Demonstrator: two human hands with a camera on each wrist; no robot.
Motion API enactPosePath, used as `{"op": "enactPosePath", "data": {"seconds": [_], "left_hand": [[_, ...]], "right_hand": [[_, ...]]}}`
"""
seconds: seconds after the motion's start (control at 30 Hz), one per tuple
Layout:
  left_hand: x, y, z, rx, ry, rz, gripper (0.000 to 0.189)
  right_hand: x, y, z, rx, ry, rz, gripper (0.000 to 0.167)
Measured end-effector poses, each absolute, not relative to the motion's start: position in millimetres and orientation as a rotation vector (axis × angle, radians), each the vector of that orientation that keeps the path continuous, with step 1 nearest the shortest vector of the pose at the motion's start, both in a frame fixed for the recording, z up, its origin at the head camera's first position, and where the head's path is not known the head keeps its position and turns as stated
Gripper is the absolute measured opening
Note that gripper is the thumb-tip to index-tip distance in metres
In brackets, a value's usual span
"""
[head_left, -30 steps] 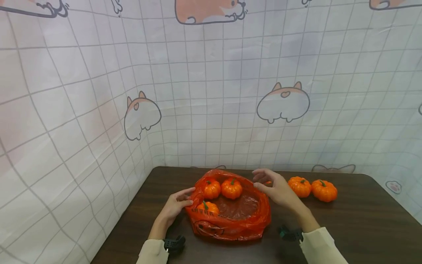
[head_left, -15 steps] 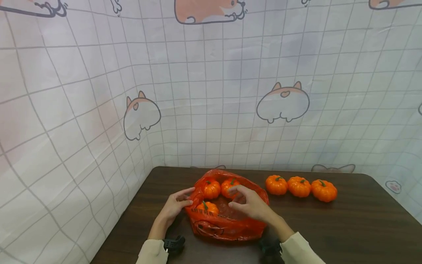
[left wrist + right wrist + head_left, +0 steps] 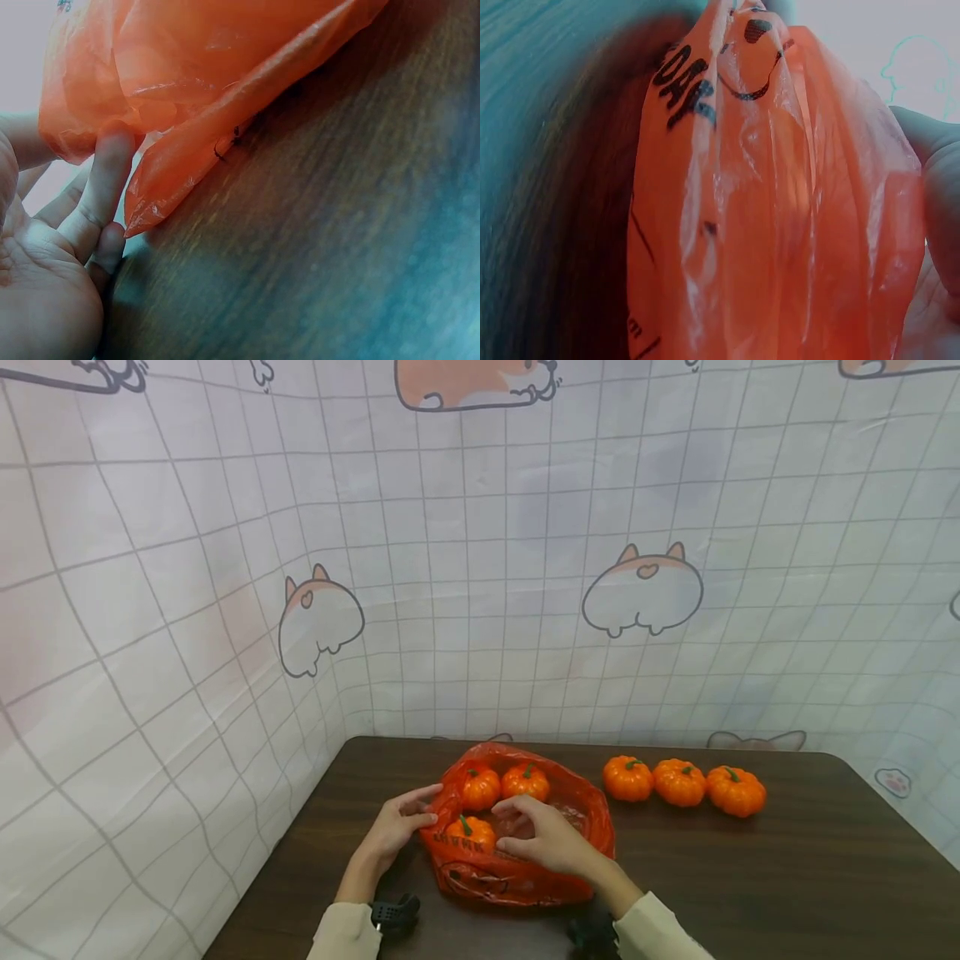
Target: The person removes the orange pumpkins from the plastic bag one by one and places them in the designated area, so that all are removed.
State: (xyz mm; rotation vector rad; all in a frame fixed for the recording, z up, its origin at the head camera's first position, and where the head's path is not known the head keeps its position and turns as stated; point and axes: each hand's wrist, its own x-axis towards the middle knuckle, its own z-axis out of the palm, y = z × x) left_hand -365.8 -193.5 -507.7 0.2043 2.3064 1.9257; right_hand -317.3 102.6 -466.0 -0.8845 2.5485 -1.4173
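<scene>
Red bag (image 3: 517,885) sits at the person's 12 o'clock on the worktop (image 3: 757,885), left hand (image 3: 396,828) relaxed against its 9 o'clock rim, and the spread, empty right hand (image 3: 551,837) now hovers further in, beside its 8 o'clock pumpkin (image 3: 470,831), seemingly within grasp.

Red black-printed bag (image 3: 517,887), orange pumpkins (image 3: 679,785)

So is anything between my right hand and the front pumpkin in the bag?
Nothing visible. The right hand reaches over the rim of the bag, fingertips beside the front pumpkin; whether they touch is unclear. The bag's near side covers only that pumpkin's lower front.
</scene>
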Motion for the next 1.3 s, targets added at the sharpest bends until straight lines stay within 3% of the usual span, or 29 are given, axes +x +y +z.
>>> {"op": "enactPosePath", "data": {"seconds": [0.33,1.3], "left_hand": [[-362.5,-192.7,-504.9,0.207,2.315,1.932,0.049],[-364.6,-191.9,-506.1,0.216,2.301,1.925,0.05]], "right_hand": [[-317.5,96.8,-468.3,-0.902,2.569,-1.317,0.059],[-327.1,78.1,-477.8,-0.867,2.547,-1.188,0.061]]}}
